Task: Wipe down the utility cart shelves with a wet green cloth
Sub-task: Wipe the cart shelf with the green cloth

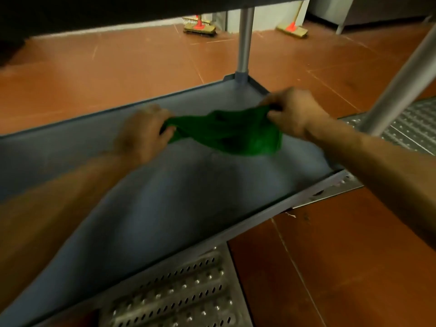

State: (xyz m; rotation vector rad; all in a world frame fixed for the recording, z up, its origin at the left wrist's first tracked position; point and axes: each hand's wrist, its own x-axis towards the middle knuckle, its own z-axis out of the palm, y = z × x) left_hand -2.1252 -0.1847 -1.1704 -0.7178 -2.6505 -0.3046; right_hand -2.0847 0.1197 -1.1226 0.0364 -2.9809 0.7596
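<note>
Mid-frame, the left hand (144, 133) and right hand (291, 112) each pinch an end of the green cloth (226, 132), stretched just above the cart's lower shelf (165, 208). Shelf looks bare and grey; wetness unreadable through blur. Judged: re-folding between passes, wiping not visibly finished.

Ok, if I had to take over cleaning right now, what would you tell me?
Left hand: pinching one end of the green cloth.
Right hand: pinching the other end; the cloth is stretched between both hands, just above the lower cart shelf, near its far right corner.
Done: cannot tell how much of the shelf has been wiped; it looks bare.
Left: probably fold or bunch the cloth, press it down and wipe this shelf. The shelf above is barely in view.
</note>
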